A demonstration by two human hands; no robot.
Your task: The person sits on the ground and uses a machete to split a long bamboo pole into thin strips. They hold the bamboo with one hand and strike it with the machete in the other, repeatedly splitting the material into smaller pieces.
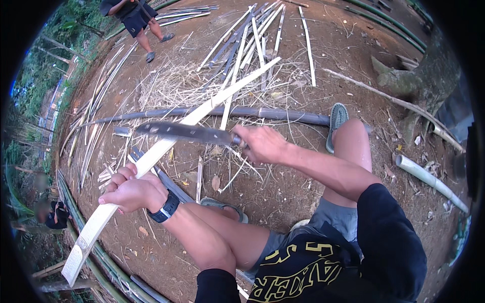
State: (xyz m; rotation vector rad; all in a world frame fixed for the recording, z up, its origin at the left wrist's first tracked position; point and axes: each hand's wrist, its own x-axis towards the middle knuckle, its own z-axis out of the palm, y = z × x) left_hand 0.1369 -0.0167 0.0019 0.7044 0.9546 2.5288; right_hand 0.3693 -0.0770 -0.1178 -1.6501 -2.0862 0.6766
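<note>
A long pale bamboo strip (202, 112) slants from the lower left up toward the far middle. My left hand (134, 191) is wrapped round its lower part, with the near end sticking out past the wrist. My right hand (263, 145) grips the handle of a machete (184, 132). The dark, slightly blurred blade points left and lies across the strip, beyond my left hand; whether it touches the strip I cannot tell. A dark bamboo pole (252, 112) lies on the ground beneath the strip's far half.
Split bamboo strips (247, 45) are heaped at the far middle, beside thin shavings (172, 88). Green poles (108, 262) lie along the left. A tree trunk (429, 76) and a cut bamboo length (432, 183) are at the right. One person (139, 20) stands far left; another (58, 214) is at the left edge.
</note>
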